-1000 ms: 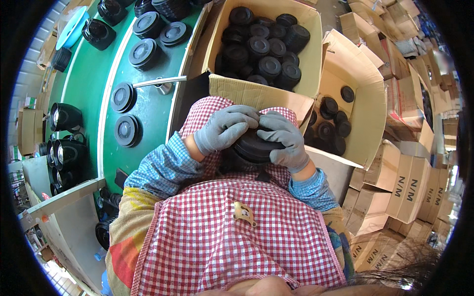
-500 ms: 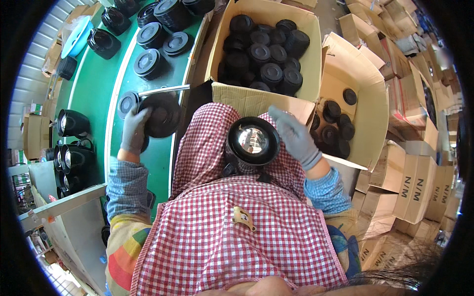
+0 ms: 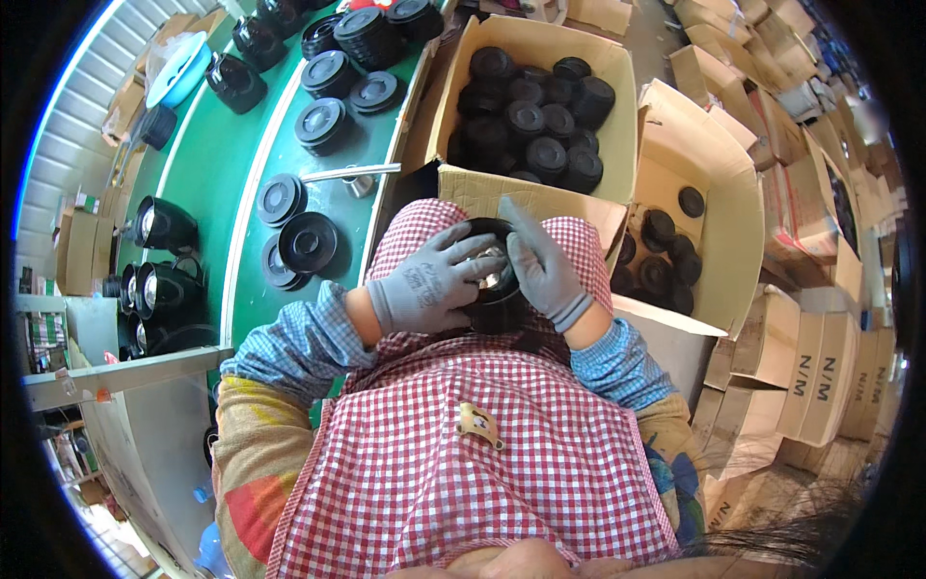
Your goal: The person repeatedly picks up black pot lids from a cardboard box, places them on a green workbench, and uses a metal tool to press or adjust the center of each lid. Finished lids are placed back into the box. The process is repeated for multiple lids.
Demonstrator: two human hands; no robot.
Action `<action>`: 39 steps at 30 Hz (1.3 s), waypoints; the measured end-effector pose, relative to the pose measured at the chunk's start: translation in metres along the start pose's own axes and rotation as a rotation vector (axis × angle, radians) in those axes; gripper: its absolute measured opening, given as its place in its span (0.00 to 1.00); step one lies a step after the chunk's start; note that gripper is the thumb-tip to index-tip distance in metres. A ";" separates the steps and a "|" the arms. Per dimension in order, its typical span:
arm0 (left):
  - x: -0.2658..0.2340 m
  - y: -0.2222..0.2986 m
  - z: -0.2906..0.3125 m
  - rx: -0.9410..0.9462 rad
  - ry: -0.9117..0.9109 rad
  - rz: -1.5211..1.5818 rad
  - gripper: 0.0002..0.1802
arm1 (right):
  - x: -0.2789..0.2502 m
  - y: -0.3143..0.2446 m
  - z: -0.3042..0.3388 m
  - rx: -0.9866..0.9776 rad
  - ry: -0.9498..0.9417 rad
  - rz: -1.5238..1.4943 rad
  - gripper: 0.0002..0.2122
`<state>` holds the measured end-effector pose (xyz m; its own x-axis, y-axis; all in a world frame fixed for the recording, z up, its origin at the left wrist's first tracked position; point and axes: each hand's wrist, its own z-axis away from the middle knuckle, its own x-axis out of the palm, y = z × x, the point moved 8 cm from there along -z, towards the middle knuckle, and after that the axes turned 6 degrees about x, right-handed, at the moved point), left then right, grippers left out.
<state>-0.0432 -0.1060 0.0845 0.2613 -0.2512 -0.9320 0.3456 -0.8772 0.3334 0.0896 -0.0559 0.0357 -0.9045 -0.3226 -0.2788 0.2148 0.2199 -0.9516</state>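
Black round lid (image 3: 494,280) clasped between gloved fingers (image 3: 463,262) of both hands.

We list: round black glossy plastic lid (image 3: 497,280) with shiny metal centre; grey knitted fabric gloves, left hand (image 3: 424,285) and right hand (image 3: 542,265); matt brown cardboard box (image 3: 617,106).

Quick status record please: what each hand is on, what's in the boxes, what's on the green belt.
left hand: gloved, gripping the black round part on the lap
right hand: gloved, on the same part
near carton: open, full of black round parts
side carton: open, a few black parts
green belt: black lids in loose rows
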 end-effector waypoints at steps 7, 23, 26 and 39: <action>-0.010 -0.071 0.115 -0.633 0.849 1.341 0.33 | -0.038 -0.006 0.028 -0.118 -0.049 0.345 0.56; 0.104 -0.045 0.122 -0.691 0.889 1.798 0.31 | -0.009 -0.088 0.056 -0.395 0.034 0.280 0.65; 0.105 -0.041 0.118 -0.701 0.837 1.781 0.31 | -0.009 -0.092 0.060 -0.412 0.023 0.272 0.65; 0.107 -0.038 0.100 -0.699 0.709 1.733 0.31 | -0.019 -0.098 0.067 -0.399 -0.041 0.254 0.63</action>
<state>-0.1181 -0.1405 -0.0419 0.8264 -0.1692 0.5371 -0.4396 0.4022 0.8031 0.1107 -0.1331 0.1257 -0.8248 -0.2472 -0.5085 0.2615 0.6305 -0.7308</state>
